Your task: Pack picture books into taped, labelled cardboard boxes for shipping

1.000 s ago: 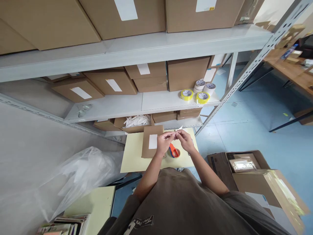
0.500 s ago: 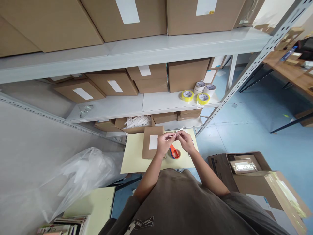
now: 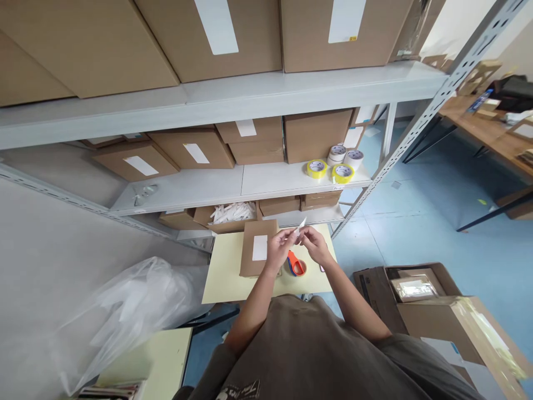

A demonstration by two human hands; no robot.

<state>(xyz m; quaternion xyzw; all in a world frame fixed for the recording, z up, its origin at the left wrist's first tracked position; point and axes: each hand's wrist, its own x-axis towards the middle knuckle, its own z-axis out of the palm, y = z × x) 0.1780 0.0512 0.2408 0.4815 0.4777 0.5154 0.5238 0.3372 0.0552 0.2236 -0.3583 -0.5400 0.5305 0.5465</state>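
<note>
Over the pale yellow table point(image 3: 225, 266), my left hand point(image 3: 278, 250) pinches a small white slip point(image 3: 300, 224), which looks like paper or a label. My right hand point(image 3: 315, 245) is closed too, its fingertips meeting the slip's lower edge. The exact grip is partly hidden by the fingers. Left of my hands, a cardboard box point(image 3: 249, 256) with a white label point(image 3: 260, 248) stands on the table. Just below my hands lies an orange and blue tape dispenser point(image 3: 295, 263) with a roll of tape.
Ahead, a grey metal shelf point(image 3: 216, 186) carries cardboard boxes and tape rolls point(image 3: 342, 173). An open box point(image 3: 233, 214) of white pieces sits lower down. Clear plastic film point(image 3: 150, 300) hangs at left. Cartons point(image 3: 441, 322) stand on the floor at right.
The white slip has tilted up and shows more of its face between my fingers. My hands have shifted slightly, and the whole view has moved a little.
</note>
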